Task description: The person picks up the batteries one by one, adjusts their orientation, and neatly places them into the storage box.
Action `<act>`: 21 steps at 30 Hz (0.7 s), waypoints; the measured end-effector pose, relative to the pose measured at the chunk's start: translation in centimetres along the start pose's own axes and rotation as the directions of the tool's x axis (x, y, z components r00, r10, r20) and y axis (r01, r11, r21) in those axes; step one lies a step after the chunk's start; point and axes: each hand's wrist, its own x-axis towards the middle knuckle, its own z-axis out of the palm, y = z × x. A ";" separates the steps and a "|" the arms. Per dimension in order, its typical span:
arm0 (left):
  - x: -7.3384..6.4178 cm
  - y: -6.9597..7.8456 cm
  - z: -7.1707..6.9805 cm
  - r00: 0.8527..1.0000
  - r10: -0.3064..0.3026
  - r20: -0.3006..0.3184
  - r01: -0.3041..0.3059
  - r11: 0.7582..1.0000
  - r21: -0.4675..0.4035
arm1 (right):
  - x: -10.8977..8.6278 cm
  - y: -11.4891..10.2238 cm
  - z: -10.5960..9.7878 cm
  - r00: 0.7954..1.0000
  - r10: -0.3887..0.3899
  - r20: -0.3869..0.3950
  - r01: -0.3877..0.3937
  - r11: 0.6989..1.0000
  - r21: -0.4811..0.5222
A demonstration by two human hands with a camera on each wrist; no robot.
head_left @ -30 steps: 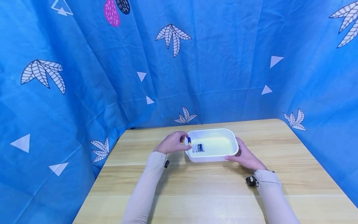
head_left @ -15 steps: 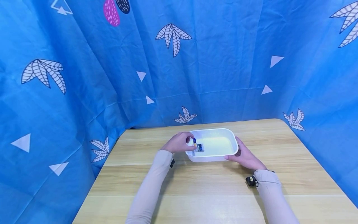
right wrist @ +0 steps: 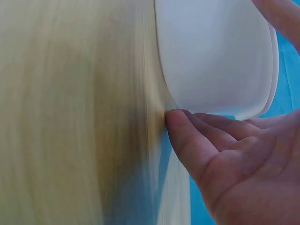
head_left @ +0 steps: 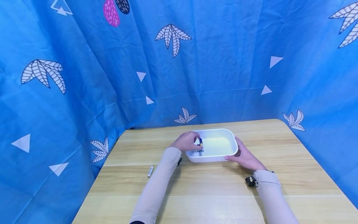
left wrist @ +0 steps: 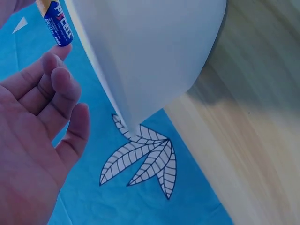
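Observation:
Over the left part of a white plastic tub (head_left: pixel 211 159), my left hand (head_left: pixel 186 142) pinches a blue and yellow battery (left wrist: pixel 58 23) between thumb and forefinger. The battery stands roughly upright beside several other batteries (head_left: pixel 196 151) on the tub floor, partly hidden by the fingers. Whether it touches the floor, I cannot tell. My right hand (head_left: pixel 246 157) holds the tub's right end, thumb at the near rim. The right wrist view shows that hand's fingers (right wrist: pixel 180 126) low against the outer wall.
A single white battery (head_left: pixel 150 171) lies on the wooden table (head_left: pixel 212 193), just left of my left forearm. A blue patterned curtain (head_left: pixel 218 62) hangs behind the table and along both sides.
My left hand has moved right with the battery, from the tub's left rim to above the row inside. The shifted forearm uncovers the battery on the table. My right hand stays put.

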 end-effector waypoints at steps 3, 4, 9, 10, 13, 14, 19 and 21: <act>0.4 0.3 0.2 1.000 -0.012 0.013 0.012 0.999 0.037 | 0.0 -0.1 0.0 1.000 0.000 0.000 0.000 1.000 0.001; 0.5 0.4 0.3 1.000 -0.014 0.017 0.013 0.999 0.048 | 0.0 -0.1 0.0 1.000 0.004 0.001 -0.004 1.000 0.002; 0.8 0.9 0.7 1.000 -0.007 0.023 0.005 0.995 0.096 | -0.1 0.0 -0.1 1.000 0.023 -0.002 -0.023 1.000 0.001; 0.8 0.9 0.9 1.000 -0.003 0.020 0.001 0.995 0.103 | -0.1 0.0 -0.1 1.000 0.025 -0.004 -0.025 1.000 -0.001; 1.1 0.9 1.3 1.000 -0.002 0.020 0.000 0.994 0.112 | -0.1 0.1 0.0 1.000 0.023 -0.006 -0.023 1.000 -0.010; 1.2 0.9 1.5 1.000 -0.003 0.020 0.001 0.993 0.115 | -0.2 0.1 0.0 1.000 0.022 -0.006 -0.022 1.000 -0.012; 1.8 0.7 2.3 0.999 -0.022 0.030 0.018 0.992 0.124 | -0.2 0.0 0.0 1.000 0.023 -0.003 -0.023 1.000 -0.015; 2.0 0.7 2.6 0.999 -0.029 0.036 0.024 0.992 0.127 | -0.3 0.0 0.0 1.000 0.026 -0.003 -0.026 1.000 -0.015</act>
